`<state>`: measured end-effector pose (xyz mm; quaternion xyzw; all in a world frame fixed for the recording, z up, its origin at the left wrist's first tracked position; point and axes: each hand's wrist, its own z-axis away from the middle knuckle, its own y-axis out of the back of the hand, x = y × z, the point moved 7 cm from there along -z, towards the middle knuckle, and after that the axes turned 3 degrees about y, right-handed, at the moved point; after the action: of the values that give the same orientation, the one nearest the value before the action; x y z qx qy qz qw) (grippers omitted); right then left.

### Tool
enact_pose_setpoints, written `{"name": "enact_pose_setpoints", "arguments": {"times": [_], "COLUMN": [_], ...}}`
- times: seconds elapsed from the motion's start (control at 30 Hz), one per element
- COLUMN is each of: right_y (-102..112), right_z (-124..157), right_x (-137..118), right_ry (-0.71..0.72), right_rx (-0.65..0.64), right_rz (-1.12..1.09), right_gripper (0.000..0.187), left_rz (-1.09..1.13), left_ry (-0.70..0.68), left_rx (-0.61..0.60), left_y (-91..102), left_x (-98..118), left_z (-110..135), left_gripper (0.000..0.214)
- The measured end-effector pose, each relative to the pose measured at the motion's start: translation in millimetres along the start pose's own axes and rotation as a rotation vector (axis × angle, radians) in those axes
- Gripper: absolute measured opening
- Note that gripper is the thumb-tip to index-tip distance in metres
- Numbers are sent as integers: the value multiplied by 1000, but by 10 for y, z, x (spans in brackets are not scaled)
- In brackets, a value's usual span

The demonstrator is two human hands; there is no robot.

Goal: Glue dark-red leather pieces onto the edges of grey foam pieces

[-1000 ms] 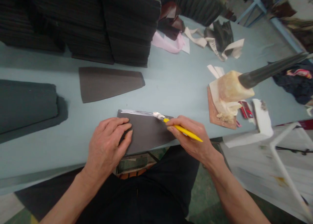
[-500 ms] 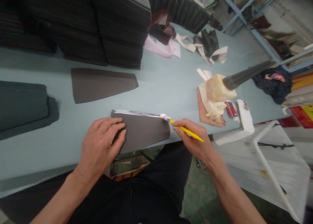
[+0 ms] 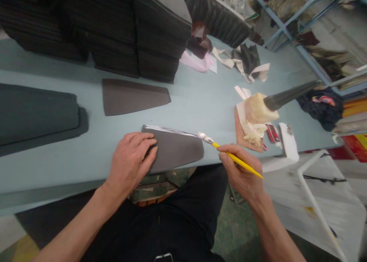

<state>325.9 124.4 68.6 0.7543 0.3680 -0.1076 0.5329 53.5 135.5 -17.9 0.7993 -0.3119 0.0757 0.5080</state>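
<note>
A dark grey tapered fabric panel (image 3: 177, 149) lies at the table's front edge, with streaks of white paste along its far edge. Flat on its left end rests my left hand (image 3: 133, 155), fingers stretched out and holding nothing. My right hand (image 3: 243, 166) is closed around the yellow handle of a brush (image 3: 229, 154). White paste coats the brush tip, which is at the panel's far right corner; whether it touches the panel I cannot tell. Behind lies a second tapered panel (image 3: 133, 97) of the same colour.
Tall stacks of dark panels (image 3: 114, 36) stand at the back left, and a lower dark green stack (image 3: 37, 115) lies left. To the right sits a paste-smeared cream block (image 3: 258, 107) with a black cone (image 3: 292, 94). Fabric scraps (image 3: 197, 59) lie behind.
My right hand has drawn the brush rightward along the panel's far edge to its right corner. My left hand stays on the panel, and the whole view has shifted slightly.
</note>
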Motion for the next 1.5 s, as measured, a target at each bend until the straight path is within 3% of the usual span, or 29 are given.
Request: {"name": "enact_pose_setpoints", "arguments": {"times": [0.33,0.57,0.83,1.1,1.5], "right_y": [-592,-901,-1045,-953,-794], "right_z": [72,80,89,90,167], "right_x": [-699,-945,-868,-730,-398], "right_ry": [174,252,205,124,-145], "right_rx": [-191,-319,-395,-406,-236], "right_rz": [-332,-433,-420,-412,-383], "right_gripper": [6,7,11,12,16], "left_rz": [289,302,292,258,199], "left_ry": [-146,-143,-155,-178,-221], "left_rx": [-268,-289,-267,-251,-223], "left_y": [48,37,27,26,80], "left_x": [-295,-292,-272,-264,-243], "left_z": [-128,-138,-125,-114,-111], "left_gripper": [30,32,29,26,25]}}
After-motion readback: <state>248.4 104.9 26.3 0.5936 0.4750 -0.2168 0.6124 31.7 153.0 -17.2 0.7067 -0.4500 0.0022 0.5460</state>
